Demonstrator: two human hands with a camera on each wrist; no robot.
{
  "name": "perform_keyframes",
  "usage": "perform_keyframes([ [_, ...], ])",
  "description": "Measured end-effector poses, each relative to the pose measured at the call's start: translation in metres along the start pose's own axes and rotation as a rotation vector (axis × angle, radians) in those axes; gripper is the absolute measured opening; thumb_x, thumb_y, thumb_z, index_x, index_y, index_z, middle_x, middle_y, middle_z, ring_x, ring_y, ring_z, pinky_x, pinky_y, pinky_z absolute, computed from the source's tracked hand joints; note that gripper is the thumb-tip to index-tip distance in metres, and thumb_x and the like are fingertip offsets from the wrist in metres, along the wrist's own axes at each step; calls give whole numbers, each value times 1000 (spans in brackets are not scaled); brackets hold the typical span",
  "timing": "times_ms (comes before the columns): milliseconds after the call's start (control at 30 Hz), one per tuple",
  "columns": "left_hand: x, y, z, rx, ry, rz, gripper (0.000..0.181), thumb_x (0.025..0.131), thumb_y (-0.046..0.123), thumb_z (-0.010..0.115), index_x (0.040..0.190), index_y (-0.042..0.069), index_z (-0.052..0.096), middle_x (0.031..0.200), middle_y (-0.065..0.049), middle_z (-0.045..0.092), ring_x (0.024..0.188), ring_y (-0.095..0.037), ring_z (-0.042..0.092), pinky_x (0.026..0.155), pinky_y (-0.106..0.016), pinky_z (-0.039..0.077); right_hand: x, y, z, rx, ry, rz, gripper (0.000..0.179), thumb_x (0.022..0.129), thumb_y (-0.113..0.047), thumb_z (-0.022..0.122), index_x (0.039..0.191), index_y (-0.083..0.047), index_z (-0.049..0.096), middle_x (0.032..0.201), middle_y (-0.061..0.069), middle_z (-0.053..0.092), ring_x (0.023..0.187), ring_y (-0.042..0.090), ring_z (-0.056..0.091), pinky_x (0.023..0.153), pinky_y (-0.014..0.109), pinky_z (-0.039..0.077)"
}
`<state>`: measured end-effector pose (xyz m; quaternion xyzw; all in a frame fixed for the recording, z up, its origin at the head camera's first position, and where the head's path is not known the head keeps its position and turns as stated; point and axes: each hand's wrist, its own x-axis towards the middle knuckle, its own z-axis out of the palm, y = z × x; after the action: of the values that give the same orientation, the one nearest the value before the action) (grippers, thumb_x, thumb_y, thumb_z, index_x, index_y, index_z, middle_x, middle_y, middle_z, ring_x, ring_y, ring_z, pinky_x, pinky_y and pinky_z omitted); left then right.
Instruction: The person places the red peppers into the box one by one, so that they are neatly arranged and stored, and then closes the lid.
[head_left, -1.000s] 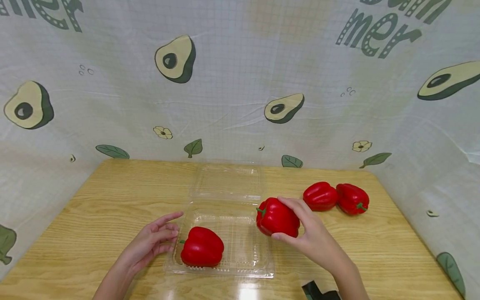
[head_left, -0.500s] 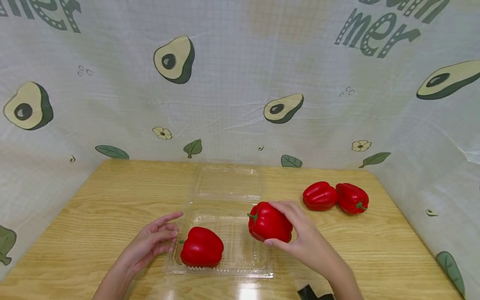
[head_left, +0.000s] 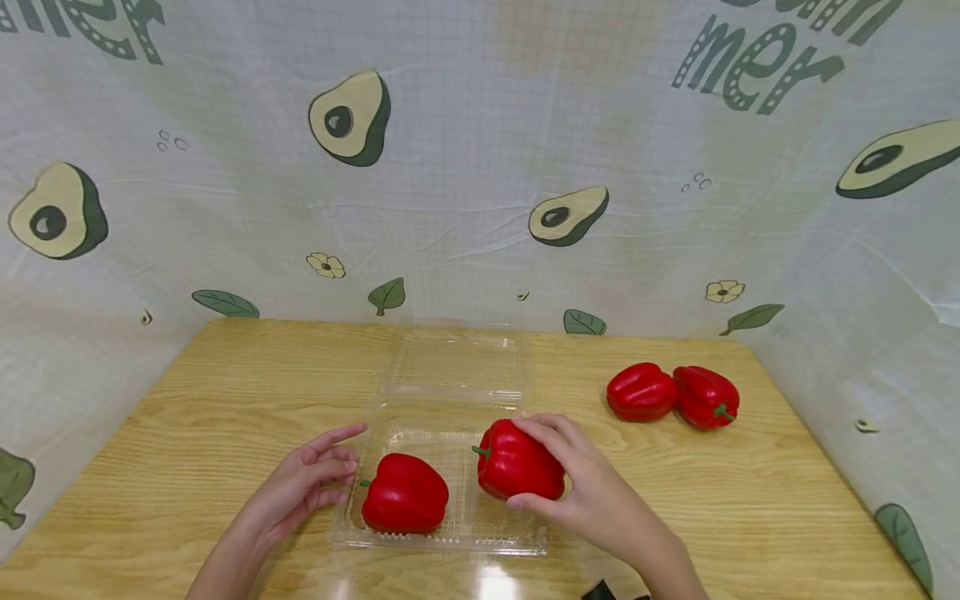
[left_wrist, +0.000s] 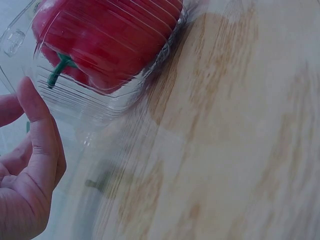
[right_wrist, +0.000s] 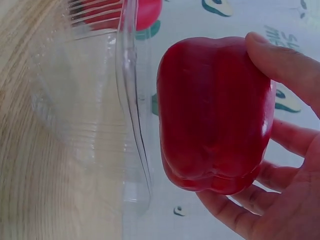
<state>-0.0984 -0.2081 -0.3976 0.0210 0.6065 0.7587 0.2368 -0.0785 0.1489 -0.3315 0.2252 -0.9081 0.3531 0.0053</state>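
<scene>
Lying unfolded on the table (head_left: 247,392), the clear container (head_left: 463,433) holds one red pepper (head_left: 405,493); over its right half, a second pepper (head_left: 519,460), glossy, lobed, green-stemmed, is gripped by the right hand (head_left: 581,492). The left hand (head_left: 303,483), fingers loosely spread, is beside the container's left edge.

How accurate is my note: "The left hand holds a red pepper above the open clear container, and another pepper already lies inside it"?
The hand is wrong: the right hand holds that red pepper, as the head view shows. The left hand is beside the clear container, holding no pepper. The rest stands.
</scene>
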Motion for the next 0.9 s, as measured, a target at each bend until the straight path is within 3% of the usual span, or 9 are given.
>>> perform_keyframes([
  [900,1,0,0,-13,-7,-1,43,91,7,54,130,27,51,99,4,57,78,-6,58,67,-21,53,4,-4,23,-10,-109,-23,68,75,-54,69,135,-40,40,128,-12,42,114,16,48,80,33,54],
])
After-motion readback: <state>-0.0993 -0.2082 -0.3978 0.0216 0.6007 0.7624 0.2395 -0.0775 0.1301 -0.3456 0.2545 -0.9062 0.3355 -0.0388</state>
